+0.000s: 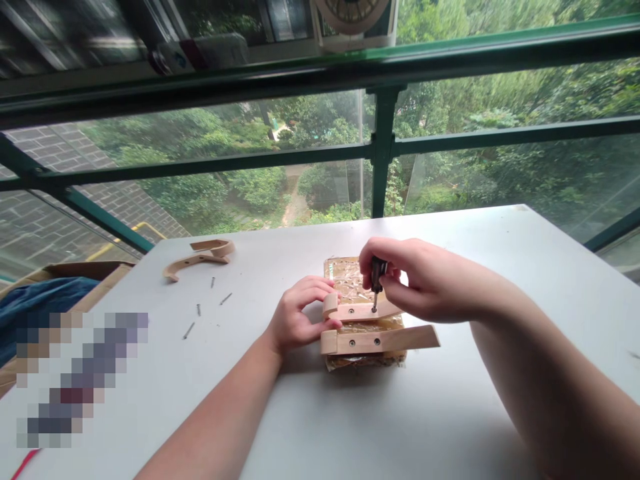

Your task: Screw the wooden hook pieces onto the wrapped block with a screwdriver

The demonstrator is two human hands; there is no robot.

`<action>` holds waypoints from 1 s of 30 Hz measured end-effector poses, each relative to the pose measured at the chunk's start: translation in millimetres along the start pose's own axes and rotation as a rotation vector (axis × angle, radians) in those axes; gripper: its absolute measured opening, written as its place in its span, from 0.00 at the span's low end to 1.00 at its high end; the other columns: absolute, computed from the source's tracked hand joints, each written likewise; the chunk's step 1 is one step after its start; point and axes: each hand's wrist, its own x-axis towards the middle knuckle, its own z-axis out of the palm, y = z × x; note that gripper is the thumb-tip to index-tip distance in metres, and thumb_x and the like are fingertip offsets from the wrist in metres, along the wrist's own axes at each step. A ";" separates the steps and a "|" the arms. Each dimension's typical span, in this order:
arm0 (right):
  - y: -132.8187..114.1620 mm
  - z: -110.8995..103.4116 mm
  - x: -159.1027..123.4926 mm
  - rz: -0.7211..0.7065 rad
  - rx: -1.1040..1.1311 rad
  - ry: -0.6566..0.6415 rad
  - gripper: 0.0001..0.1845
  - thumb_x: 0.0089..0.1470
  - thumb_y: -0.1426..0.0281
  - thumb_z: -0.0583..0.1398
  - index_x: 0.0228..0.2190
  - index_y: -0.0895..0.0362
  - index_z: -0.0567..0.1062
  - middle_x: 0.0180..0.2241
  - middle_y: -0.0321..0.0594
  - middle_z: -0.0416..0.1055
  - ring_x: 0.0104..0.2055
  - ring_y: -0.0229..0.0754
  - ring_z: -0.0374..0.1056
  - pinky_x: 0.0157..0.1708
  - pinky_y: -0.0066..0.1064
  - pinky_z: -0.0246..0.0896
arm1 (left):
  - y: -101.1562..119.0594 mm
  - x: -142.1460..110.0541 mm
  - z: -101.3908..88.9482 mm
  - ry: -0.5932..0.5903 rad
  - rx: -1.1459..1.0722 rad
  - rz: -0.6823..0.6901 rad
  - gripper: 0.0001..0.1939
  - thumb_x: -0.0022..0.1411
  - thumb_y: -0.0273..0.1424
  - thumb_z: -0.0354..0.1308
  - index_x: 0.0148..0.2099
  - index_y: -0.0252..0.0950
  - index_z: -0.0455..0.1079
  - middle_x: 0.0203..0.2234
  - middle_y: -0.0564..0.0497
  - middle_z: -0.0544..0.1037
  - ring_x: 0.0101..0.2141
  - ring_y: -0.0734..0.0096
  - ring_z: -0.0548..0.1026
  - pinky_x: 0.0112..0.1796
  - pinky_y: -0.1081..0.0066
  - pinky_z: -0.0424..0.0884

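Observation:
A tape-wrapped tan block (345,279) lies on the white table (450,400). Two wooden hooks lie across it: a far one (357,311) and a near one (380,340) with two screws in it. My left hand (299,317) is closed on the curled left end of the far hook. My right hand (415,277) is closed round a small dark screwdriver (377,277), held upright with its tip on a screw in the far hook.
Two more wooden hooks (200,259) lie at the table's far left, with several loose screws (207,307) scattered near them. A blue cloth in a cardboard box (45,297) sits at the left edge. A green-framed window (383,147) stands behind the table.

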 end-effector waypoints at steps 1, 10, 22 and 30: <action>0.2 -0.4 -0.2 0.006 -0.004 0.002 0.14 0.52 0.79 0.54 0.39 0.54 0.69 0.34 0.35 0.75 0.32 0.36 0.66 0.31 0.28 0.59 | 0.2 0.2 -0.1 -0.002 -0.001 0.000 0.16 0.47 0.31 0.75 0.38 0.37 0.76 0.37 0.44 0.83 0.45 0.54 0.78 0.51 0.54 0.74; 3.5 -5.5 -3.3 0.074 -0.112 0.065 0.06 0.56 0.70 0.60 0.38 0.54 0.70 0.31 0.35 0.74 0.29 0.37 0.67 0.28 0.27 0.57 | -3.0 -1.4 0.0 0.000 0.011 0.000 0.16 0.47 0.32 0.75 0.39 0.37 0.76 0.37 0.43 0.82 0.46 0.53 0.78 0.51 0.53 0.74; 5.9 0.3 4.2 0.090 -0.229 0.116 0.10 0.58 0.65 0.59 0.27 0.54 0.66 0.23 0.31 0.66 0.25 0.34 0.56 0.26 0.28 0.49 | -2.9 -1.9 -0.3 -0.009 0.012 -0.004 0.16 0.47 0.31 0.75 0.39 0.37 0.76 0.38 0.43 0.82 0.47 0.53 0.78 0.51 0.53 0.75; 0.1 1.1 1.5 -0.061 -0.018 0.000 0.16 0.49 0.80 0.55 0.40 0.57 0.72 0.31 0.35 0.73 0.29 0.35 0.63 0.29 0.26 0.56 | -1.6 -1.7 -0.2 -0.007 0.007 -0.015 0.16 0.47 0.31 0.75 0.39 0.37 0.76 0.38 0.43 0.82 0.47 0.53 0.78 0.52 0.53 0.74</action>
